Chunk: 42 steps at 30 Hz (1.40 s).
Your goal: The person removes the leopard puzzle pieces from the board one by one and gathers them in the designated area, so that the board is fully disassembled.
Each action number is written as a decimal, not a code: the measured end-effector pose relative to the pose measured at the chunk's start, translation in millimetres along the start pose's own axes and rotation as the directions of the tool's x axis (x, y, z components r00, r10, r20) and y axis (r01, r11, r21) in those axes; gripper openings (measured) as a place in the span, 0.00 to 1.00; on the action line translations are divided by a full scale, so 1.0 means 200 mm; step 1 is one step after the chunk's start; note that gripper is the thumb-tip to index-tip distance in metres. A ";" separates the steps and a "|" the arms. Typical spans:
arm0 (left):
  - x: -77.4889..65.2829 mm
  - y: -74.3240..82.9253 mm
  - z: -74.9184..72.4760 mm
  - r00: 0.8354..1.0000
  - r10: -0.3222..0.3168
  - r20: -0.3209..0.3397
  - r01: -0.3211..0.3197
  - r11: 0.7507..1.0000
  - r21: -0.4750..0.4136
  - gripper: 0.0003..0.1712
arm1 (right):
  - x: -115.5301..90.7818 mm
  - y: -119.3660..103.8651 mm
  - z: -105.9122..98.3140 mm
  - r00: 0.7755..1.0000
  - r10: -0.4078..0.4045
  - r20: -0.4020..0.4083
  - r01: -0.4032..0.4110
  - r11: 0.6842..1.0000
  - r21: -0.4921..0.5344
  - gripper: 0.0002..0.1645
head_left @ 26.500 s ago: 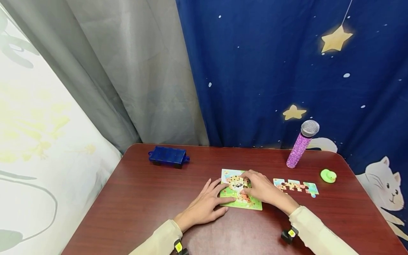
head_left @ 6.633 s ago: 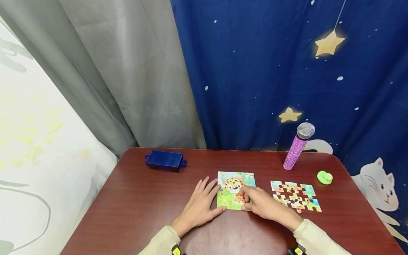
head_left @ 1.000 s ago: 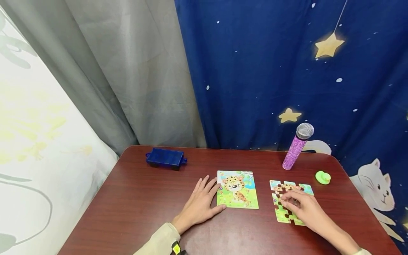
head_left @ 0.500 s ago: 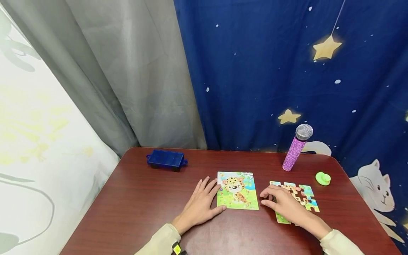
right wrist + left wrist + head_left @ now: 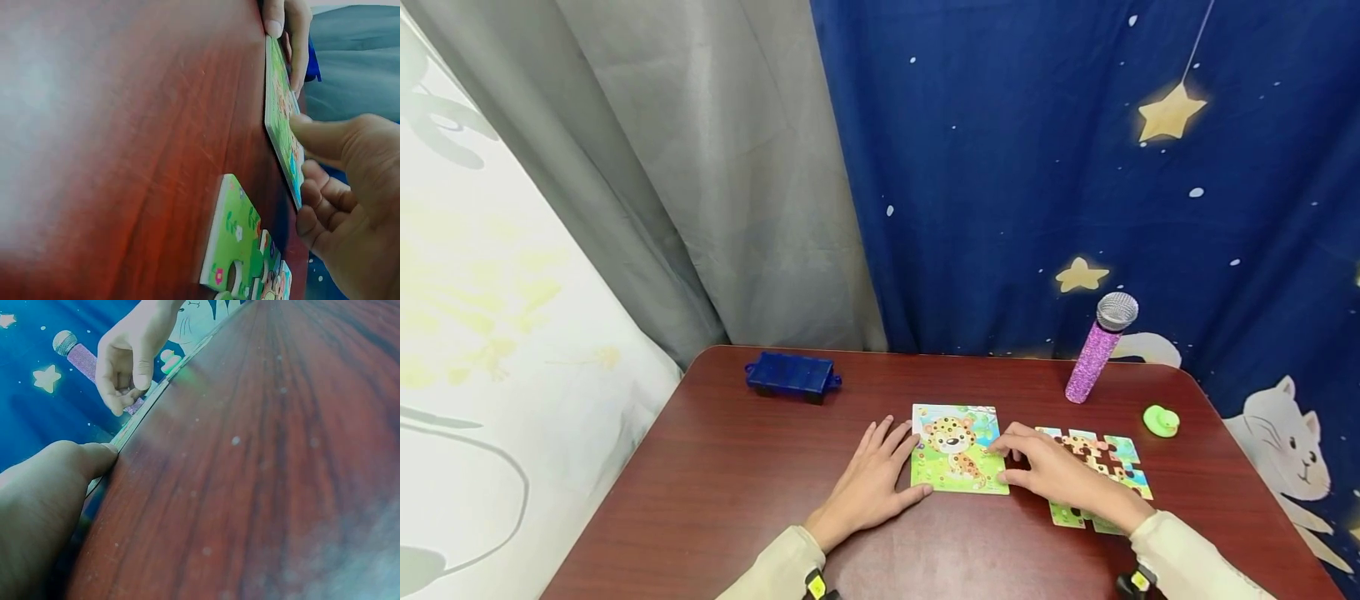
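Note:
A leopard picture board (image 5: pixel 936 471) lies flat on the table in the head view. My left hand (image 5: pixel 868 483) rests at its left edge, fingers straight and spread, thumb at the lower left corner. My right hand (image 5: pixel 1052 471) hovers at the board's right edge with loosely bent fingers. In the right wrist view, this right hand (image 5: pixel 365 194) has its thumb over the board (image 5: pixel 280 119) and nothing visible in its fingers. Jigsaw pieces (image 5: pixel 1126 450) lie in rows under the right forearm, which hides some. The left wrist view shows the left thumb (image 5: pixel 97 459) at the board's edge.
A blue toy wagon (image 5: pixel 792 375) stands at the back left of the brown table (image 5: pixel 737 475). Toward the back right are a purple glitter microphone (image 5: pixel 1092 362), standing upright, and a green rubber duck (image 5: pixel 1162 421). Curtains hang behind the table.
Over the longer span, more jigsaw pieces have come to lie on the right. In the last second, my right hand has moved left from them to the board. The left hand stays put.

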State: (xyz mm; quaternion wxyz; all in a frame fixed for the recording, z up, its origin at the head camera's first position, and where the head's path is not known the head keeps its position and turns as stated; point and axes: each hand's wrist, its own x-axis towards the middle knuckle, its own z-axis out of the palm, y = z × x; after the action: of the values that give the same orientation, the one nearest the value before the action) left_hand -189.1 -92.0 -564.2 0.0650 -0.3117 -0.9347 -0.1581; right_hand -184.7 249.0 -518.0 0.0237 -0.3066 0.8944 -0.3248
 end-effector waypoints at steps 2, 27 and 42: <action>0.00 0.00 0.00 1.000 -0.006 0.008 0.006 1.000 -0.003 0.48 | 0.01 0.01 -0.01 1.000 -0.015 0.027 0.014 1.000 0.027 0.20; 0.01 0.00 -0.01 1.000 0.002 0.001 -0.002 1.000 0.009 0.48 | 0.12 0.05 -0.03 0.984 -0.039 0.174 0.035 0.999 0.025 0.33; 0.01 0.00 0.00 1.000 -0.005 0.003 0.005 1.000 0.005 0.47 | 0.13 0.05 -0.02 0.975 0.028 0.218 -0.028 1.000 -0.004 0.27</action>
State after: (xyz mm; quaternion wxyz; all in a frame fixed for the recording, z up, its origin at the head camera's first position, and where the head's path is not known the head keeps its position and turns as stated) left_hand -190.5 -91.4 -564.6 0.0642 -0.3095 -0.9359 -0.1555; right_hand -211.8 242.8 -516.3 0.1263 -0.3277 0.8908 -0.2883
